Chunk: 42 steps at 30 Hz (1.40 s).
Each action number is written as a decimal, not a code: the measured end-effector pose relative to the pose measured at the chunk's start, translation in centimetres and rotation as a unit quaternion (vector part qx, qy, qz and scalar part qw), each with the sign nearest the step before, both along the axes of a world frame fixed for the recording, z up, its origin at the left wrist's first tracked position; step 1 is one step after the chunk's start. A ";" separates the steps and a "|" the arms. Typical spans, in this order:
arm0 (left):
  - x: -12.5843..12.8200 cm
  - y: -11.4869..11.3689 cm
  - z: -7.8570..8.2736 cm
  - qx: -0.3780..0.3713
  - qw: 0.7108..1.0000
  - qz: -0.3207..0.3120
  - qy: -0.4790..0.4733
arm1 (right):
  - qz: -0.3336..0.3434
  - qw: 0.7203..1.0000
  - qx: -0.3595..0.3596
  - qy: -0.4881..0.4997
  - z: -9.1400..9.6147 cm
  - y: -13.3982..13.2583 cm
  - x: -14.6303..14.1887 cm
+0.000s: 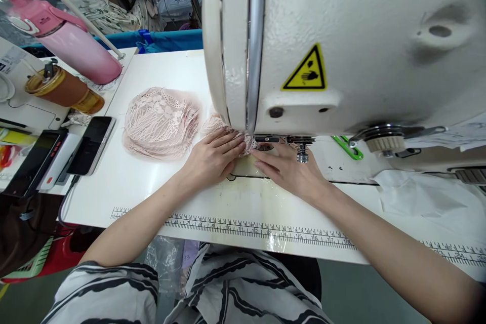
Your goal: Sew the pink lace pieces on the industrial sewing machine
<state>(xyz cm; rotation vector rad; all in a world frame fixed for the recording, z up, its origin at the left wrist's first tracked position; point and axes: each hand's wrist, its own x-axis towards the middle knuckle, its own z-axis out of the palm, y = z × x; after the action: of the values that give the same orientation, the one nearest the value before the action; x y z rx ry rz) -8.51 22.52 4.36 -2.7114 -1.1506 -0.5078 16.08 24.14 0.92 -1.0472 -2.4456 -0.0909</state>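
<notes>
My left hand (213, 158) lies flat, fingers stretched out, pressing a small pink lace piece (217, 123) onto the bed of the white sewing machine (341, 45). My right hand (289, 167) rests flat beside it, fingertips touching the lace at the presser foot (266, 139). The needle area is mostly hidden under the machine head. A stack of pink lace pieces (161, 122) sits just left of my left hand on the white table (152, 187).
A black phone (91, 144) and a control box (36, 162) lie at the left edge. Behind them lie a pink bottle (64, 35) and a brown cup (63, 88). Green snips (347, 147) lie behind my right hand. White fabric (421, 197) sits right. A ruler strip (266, 230) lines the front edge.
</notes>
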 end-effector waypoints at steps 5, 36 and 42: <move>0.3 0.0 -0.1 0.024 1.000 0.006 0.008 | 0.003 0.999 0.033 0.000 0.3 0.4 0.0; 1.5 -0.5 -0.2 0.042 0.997 0.046 0.041 | -0.025 0.997 0.049 -0.049 -0.6 0.2 -0.1; 1.6 -0.4 -0.6 0.023 0.997 0.068 0.030 | -0.031 0.998 0.028 -0.045 0.5 0.3 -0.4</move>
<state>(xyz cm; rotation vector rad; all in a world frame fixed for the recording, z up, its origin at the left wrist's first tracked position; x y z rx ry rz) -6.92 22.13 3.77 -2.5696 -1.2796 -0.4257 15.70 24.47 1.42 -1.1179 -2.4761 -0.2300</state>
